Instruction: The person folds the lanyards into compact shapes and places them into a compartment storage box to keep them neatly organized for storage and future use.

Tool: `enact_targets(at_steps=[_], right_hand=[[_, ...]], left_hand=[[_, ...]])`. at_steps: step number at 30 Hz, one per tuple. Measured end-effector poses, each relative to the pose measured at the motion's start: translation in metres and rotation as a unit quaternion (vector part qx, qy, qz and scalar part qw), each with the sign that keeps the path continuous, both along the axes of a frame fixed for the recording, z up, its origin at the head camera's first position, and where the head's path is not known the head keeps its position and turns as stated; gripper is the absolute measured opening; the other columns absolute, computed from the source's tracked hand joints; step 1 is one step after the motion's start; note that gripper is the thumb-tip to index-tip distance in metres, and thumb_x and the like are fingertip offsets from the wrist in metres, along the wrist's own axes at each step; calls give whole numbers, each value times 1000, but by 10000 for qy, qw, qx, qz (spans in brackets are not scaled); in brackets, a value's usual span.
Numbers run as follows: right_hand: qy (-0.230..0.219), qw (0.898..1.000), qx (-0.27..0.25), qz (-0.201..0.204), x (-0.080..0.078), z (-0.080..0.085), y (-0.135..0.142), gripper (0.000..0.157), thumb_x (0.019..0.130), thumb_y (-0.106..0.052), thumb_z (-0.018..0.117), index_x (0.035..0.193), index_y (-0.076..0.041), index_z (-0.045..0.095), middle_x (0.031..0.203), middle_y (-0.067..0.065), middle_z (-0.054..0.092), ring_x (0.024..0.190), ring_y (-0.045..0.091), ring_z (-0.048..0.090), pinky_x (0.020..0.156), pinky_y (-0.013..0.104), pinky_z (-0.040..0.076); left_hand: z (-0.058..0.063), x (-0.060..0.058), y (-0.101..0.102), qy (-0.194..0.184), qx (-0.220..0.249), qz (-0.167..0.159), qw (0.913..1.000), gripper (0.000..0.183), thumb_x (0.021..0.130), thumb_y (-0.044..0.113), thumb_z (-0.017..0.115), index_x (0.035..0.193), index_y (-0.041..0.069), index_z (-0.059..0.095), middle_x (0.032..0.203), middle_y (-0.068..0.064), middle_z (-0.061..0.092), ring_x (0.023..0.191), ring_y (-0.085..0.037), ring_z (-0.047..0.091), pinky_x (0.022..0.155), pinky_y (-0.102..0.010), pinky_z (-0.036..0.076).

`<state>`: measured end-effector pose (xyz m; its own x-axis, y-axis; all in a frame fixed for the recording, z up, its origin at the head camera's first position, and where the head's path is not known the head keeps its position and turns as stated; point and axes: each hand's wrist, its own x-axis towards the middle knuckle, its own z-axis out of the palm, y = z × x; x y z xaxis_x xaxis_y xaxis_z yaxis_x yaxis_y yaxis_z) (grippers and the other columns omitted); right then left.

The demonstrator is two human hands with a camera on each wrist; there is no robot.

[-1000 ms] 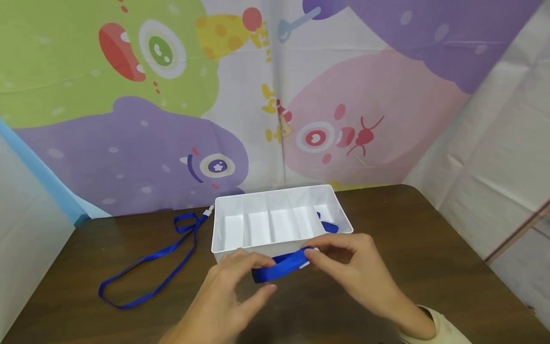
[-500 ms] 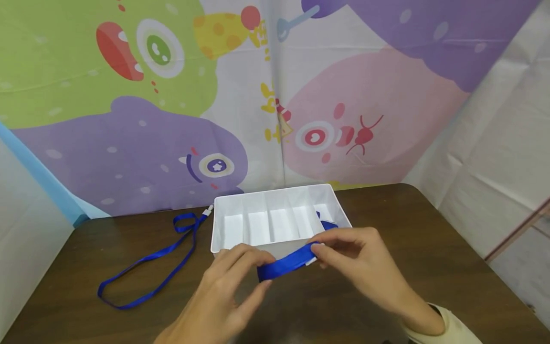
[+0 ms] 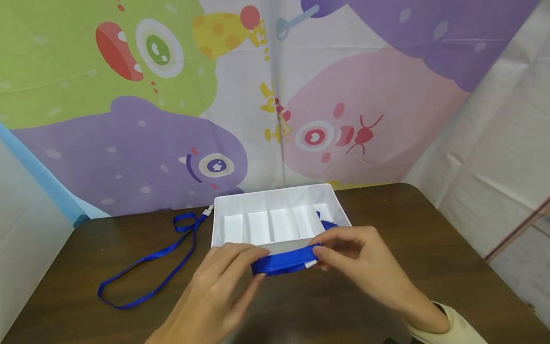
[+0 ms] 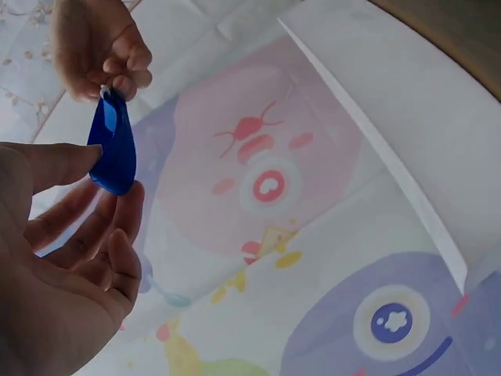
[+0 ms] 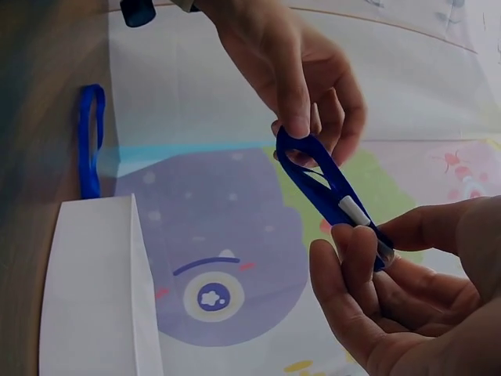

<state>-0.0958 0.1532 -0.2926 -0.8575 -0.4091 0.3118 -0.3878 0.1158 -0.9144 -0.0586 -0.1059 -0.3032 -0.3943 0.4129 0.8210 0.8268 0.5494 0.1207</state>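
Note:
A folded blue lanyard point(image 3: 283, 261) is held up in front of the white divided box. My right hand point(image 3: 361, 263) pinches its right end between thumb and fingers, beside a white clip point(image 5: 354, 210). At the other end, my left hand point(image 3: 216, 282) holds the fold between thumb and fingertips. Seen from the right wrist, the folded strap forms a narrow loop between both hands. Another blue lanyard point(image 3: 167, 250) lies loosely spread on the table at the left, its white clip end close to the box's corner.
The white box point(image 3: 253, 205) stands on the dark wooden table point(image 3: 399, 224) near the back cloth. Blue material point(image 3: 328, 224) lies in its rightmost compartment, partly hidden by my right hand. A cartoon-printed cloth point(image 3: 275, 157) hangs behind.
My left fingers have shifted their hold along the left end of the folded lanyard, which now lies flatter and more level. My right hand has moved slightly right and up, keeping its pinch.

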Motion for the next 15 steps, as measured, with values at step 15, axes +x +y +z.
enact_targets(at_steps=[15], right_hand=[[69,9990,106,425,1,1,5,11,91,-2,70,101,-5,73,80,8,69,70,21,68,65,35,59]], left_hand=[[-6,-2,2,117,-491,272,9984,31,101,12,39,115,2,65,102,-5,64,87,-18,58,77,-31,49]])
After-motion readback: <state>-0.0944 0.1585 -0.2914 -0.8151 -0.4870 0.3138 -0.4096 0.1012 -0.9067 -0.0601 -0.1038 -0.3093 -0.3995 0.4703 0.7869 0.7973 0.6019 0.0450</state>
